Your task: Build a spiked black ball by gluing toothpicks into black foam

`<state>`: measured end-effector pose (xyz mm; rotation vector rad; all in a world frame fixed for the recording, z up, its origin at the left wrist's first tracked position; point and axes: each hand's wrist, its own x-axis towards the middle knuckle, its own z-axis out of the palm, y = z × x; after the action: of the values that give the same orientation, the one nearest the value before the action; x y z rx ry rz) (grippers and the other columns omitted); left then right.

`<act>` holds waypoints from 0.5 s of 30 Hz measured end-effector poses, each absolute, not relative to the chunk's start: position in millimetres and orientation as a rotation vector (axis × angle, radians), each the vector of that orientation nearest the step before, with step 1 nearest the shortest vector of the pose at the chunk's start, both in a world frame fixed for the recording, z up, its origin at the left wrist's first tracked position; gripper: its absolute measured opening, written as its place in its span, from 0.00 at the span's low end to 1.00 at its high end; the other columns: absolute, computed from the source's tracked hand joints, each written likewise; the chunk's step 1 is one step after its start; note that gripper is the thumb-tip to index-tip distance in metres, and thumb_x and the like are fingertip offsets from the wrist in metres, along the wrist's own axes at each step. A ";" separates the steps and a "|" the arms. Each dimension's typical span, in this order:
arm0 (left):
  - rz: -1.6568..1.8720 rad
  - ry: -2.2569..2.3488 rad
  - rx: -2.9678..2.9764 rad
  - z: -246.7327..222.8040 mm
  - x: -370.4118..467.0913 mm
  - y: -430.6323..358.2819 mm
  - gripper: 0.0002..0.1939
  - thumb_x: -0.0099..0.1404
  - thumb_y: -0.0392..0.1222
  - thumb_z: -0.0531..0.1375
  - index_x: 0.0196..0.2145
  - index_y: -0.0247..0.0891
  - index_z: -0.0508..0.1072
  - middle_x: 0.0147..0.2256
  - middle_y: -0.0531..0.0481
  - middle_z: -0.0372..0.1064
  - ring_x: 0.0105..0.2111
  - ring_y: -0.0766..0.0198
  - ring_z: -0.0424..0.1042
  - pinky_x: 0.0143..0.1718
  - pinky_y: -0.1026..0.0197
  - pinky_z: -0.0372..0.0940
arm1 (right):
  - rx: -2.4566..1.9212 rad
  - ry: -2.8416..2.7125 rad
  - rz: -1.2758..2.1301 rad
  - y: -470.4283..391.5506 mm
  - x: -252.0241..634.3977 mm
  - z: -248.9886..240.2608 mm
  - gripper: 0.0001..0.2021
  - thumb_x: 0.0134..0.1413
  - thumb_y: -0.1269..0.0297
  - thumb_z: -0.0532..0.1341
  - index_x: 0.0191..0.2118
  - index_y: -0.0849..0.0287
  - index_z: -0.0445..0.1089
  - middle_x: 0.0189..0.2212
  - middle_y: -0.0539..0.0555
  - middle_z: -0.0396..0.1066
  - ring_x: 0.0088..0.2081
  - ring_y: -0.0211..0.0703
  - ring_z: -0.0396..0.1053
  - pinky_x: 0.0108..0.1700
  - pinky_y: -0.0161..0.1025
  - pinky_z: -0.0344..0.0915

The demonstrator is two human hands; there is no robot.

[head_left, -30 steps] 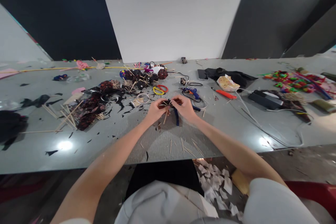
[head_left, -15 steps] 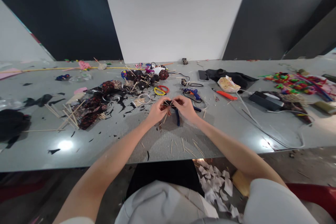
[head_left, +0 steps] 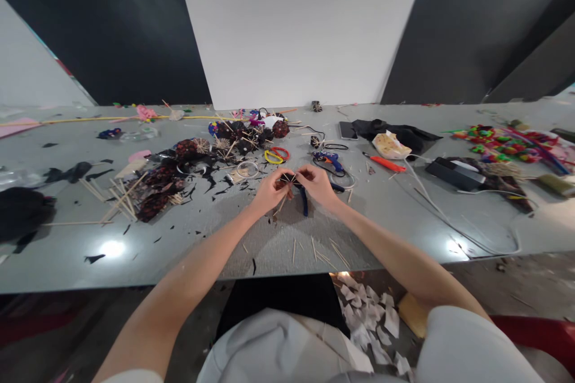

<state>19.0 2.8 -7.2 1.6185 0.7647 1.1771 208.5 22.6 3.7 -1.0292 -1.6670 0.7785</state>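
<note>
Between my hands is a small black piece with thin pale sticks (head_left: pixel 290 179) fanning out from its middle. My left hand (head_left: pixel 270 189) grips its left side, fingers curled. My right hand (head_left: pixel 318 184) pinches the right side. Dark-blue-handled pliers (head_left: pixel 305 201) lie partly beneath my right hand. A blue glue gun (head_left: pixel 331 160) lies just behind that hand, and scissors with red and yellow handles (head_left: pixel 276 155) are behind my left hand. Finer detail of the held piece is hidden by my fingers.
The grey table (head_left: pixel 188 257) bears a dark patterned fabric pile (head_left: pixel 155 206) with loose sticks at left. An orange cutter (head_left: pixel 387 163), a black box (head_left: pixel 454 174) and a white cable are at right. Boards stand behind.
</note>
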 end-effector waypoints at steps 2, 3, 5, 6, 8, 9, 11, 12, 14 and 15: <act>1.165 0.772 1.620 -6.6 18.9 2.4 0.17 0.68 0.46 0.63 0.52 0.40 0.71 0.29 0.52 0.74 0.27 0.59 0.79 0.34 0.54 0.77 | -1.033 -1.667 0.773 22.6 208.7 4.0 0.17 0.58 0.47 0.65 0.35 0.57 0.75 0.31 0.54 0.77 0.33 0.44 0.72 0.38 0.40 0.67; 1.160 0.778 1.620 -6.3 18.9 2.3 0.17 0.68 0.46 0.63 0.53 0.40 0.71 0.28 0.52 0.74 0.27 0.59 0.79 0.34 0.54 0.77 | -1.031 -1.666 0.774 22.6 208.7 4.0 0.17 0.58 0.47 0.65 0.35 0.57 0.75 0.31 0.53 0.77 0.33 0.44 0.72 0.38 0.40 0.67; 1.153 0.784 1.624 -6.1 19.1 2.3 0.17 0.68 0.46 0.63 0.53 0.41 0.72 0.29 0.52 0.74 0.27 0.59 0.78 0.34 0.54 0.77 | -1.022 -1.670 0.781 22.5 208.8 3.6 0.16 0.58 0.48 0.65 0.36 0.58 0.75 0.32 0.53 0.77 0.34 0.44 0.73 0.38 0.40 0.68; 1.148 0.781 1.628 -6.1 19.2 2.3 0.17 0.68 0.46 0.62 0.54 0.41 0.72 0.29 0.51 0.74 0.27 0.59 0.79 0.34 0.54 0.77 | -1.018 -1.673 0.785 22.5 208.9 3.1 0.16 0.59 0.49 0.64 0.36 0.58 0.76 0.32 0.53 0.78 0.34 0.44 0.73 0.39 0.40 0.68; 1.138 0.767 1.633 -6.3 19.4 2.5 0.18 0.69 0.45 0.61 0.55 0.41 0.72 0.30 0.51 0.75 0.27 0.59 0.79 0.35 0.54 0.77 | -1.016 -1.681 0.785 22.9 209.1 1.8 0.15 0.59 0.49 0.64 0.37 0.58 0.76 0.33 0.53 0.78 0.34 0.44 0.73 0.39 0.40 0.68; 1.135 0.759 1.632 -6.3 19.6 2.5 0.18 0.69 0.45 0.61 0.55 0.41 0.72 0.30 0.51 0.75 0.27 0.59 0.79 0.35 0.54 0.77 | -1.019 -1.684 0.780 23.3 209.2 0.9 0.15 0.60 0.50 0.64 0.37 0.58 0.76 0.33 0.53 0.78 0.34 0.44 0.73 0.39 0.41 0.68; 1.132 0.748 1.626 -6.0 19.9 2.4 0.17 0.70 0.44 0.60 0.55 0.41 0.72 0.31 0.50 0.75 0.27 0.59 0.79 0.34 0.53 0.78 | -1.026 -1.689 0.767 24.2 209.6 -0.8 0.14 0.60 0.50 0.64 0.37 0.57 0.76 0.33 0.53 0.78 0.34 0.44 0.73 0.39 0.41 0.68; 1.132 0.743 1.623 -5.8 20.1 2.2 0.17 0.70 0.44 0.60 0.55 0.41 0.72 0.32 0.49 0.76 0.27 0.59 0.79 0.34 0.53 0.78 | -1.029 -1.691 0.762 24.7 209.8 -1.6 0.14 0.60 0.51 0.64 0.37 0.57 0.76 0.33 0.53 0.78 0.34 0.44 0.73 0.39 0.40 0.68; 1.133 0.728 1.620 -5.2 20.3 1.7 0.17 0.70 0.43 0.60 0.55 0.40 0.72 0.34 0.48 0.76 0.27 0.59 0.79 0.34 0.53 0.78 | -1.031 -1.696 0.758 25.3 210.0 -2.6 0.13 0.60 0.52 0.64 0.37 0.57 0.76 0.33 0.53 0.78 0.34 0.44 0.73 0.39 0.40 0.68; 1.132 0.721 1.617 -4.9 20.3 1.5 0.17 0.70 0.43 0.60 0.55 0.40 0.72 0.35 0.48 0.77 0.27 0.59 0.79 0.34 0.53 0.78 | -1.031 -1.699 0.757 25.4 210.1 -2.8 0.13 0.60 0.52 0.64 0.37 0.58 0.76 0.33 0.53 0.78 0.33 0.43 0.72 0.39 0.40 0.67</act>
<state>20.3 1.5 -4.9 1.6170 0.7207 1.1325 210.1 25.4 -2.8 -1.0307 -1.6991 0.7566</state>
